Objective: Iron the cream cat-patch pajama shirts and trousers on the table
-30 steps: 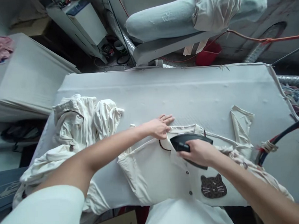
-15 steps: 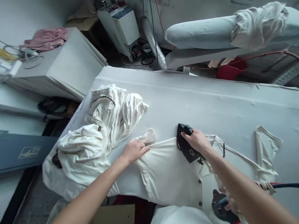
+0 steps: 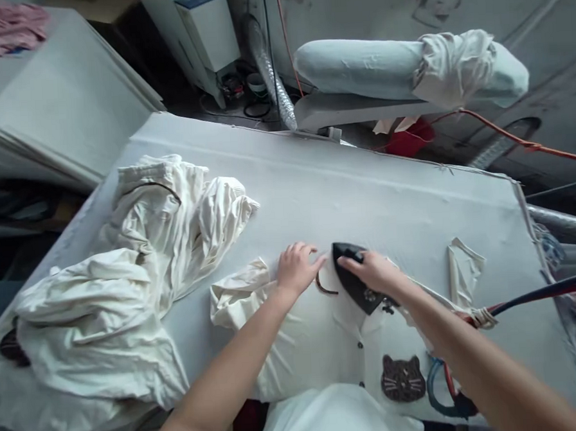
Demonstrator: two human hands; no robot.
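Observation:
A cream button-up shirt (image 3: 318,342) with a brown cat patch (image 3: 403,378) lies flat on the padded ironing table (image 3: 364,192). My right hand (image 3: 375,272) is closed round the handle of a black iron (image 3: 353,283), which rests on the shirt near its collar. My left hand (image 3: 298,266) lies on the shirt just left of the iron, fingers stretched out and pressing the cloth flat. A cord and hose (image 3: 538,292) run from the iron off to the right.
A heap of crumpled cream garments (image 3: 127,275) covers the table's left end. Behind the table stands a padded sleeve arm (image 3: 371,66) with a cloth draped over it. A white machine (image 3: 201,33) and a grey cabinet (image 3: 60,105) stand at the back left.
My left hand has let go of the shirt's shoulder edge and moved right, flat beside the iron. The iron has shifted slightly along the collar. The camera view has swung.

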